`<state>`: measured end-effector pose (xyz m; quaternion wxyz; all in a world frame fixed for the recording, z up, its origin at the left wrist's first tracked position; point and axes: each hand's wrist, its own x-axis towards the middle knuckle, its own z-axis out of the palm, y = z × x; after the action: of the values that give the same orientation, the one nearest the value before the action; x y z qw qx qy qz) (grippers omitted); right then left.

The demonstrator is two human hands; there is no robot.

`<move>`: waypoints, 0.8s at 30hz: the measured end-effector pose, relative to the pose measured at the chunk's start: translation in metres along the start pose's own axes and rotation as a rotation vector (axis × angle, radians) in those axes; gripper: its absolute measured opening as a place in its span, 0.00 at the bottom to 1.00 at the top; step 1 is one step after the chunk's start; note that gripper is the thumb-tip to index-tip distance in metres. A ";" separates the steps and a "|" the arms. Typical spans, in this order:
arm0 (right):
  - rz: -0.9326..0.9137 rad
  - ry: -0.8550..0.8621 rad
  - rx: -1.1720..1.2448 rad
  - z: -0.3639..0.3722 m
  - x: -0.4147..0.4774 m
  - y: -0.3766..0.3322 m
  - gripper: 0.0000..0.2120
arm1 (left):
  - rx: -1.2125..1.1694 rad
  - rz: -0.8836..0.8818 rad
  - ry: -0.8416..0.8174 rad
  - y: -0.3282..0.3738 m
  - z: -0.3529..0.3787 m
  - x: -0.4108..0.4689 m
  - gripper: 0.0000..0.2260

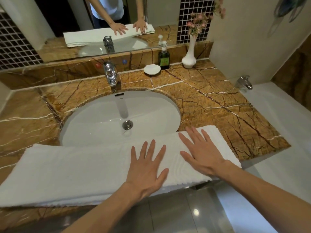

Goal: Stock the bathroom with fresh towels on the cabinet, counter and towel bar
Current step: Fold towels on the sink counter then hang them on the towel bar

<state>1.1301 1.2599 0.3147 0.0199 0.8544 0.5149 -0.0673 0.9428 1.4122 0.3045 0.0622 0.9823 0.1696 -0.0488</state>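
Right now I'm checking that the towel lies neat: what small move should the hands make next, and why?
Probably sweep the left hand leftward along the towel. Both hands lie flat on its right half, the right hand near the end, so the long left stretch is untouched.

Marble counter (210, 101) carries folded towel (75, 169), soap dish (152, 69), bottle (164, 59), vase (189, 54).

Take the white sink basin (101, 118) as your reference. The chrome faucet (110, 74) stands directly behind its rim. Behind it to the right you find, in order, a white soap dish (152, 69), a green pump bottle (164, 58) and a white vase (189, 56) holding pink flowers (197, 24) — farther right, a chrome spout (244, 82).
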 end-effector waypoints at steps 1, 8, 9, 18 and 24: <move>0.002 -0.002 -0.006 0.000 0.000 0.000 0.33 | 0.001 0.002 -0.004 0.000 0.000 0.000 0.31; -0.013 -0.042 -0.011 -0.006 0.001 -0.003 0.34 | -0.017 0.049 -0.039 -0.003 -0.011 -0.005 0.30; -0.015 -0.055 -0.016 -0.008 0.002 -0.003 0.33 | -0.016 0.066 -0.051 -0.005 -0.013 -0.009 0.31; -0.228 -0.141 0.045 -0.042 0.021 -0.049 0.30 | 0.037 -0.228 -0.092 -0.049 -0.023 -0.055 0.28; -0.342 -0.224 0.150 -0.057 0.054 -0.104 0.24 | -0.025 -0.492 -0.124 -0.052 -0.019 -0.076 0.26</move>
<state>1.0684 1.3625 0.3671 0.0016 0.7408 0.6406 -0.2021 0.8552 1.4381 0.3272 0.0711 0.9058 0.4000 -0.1206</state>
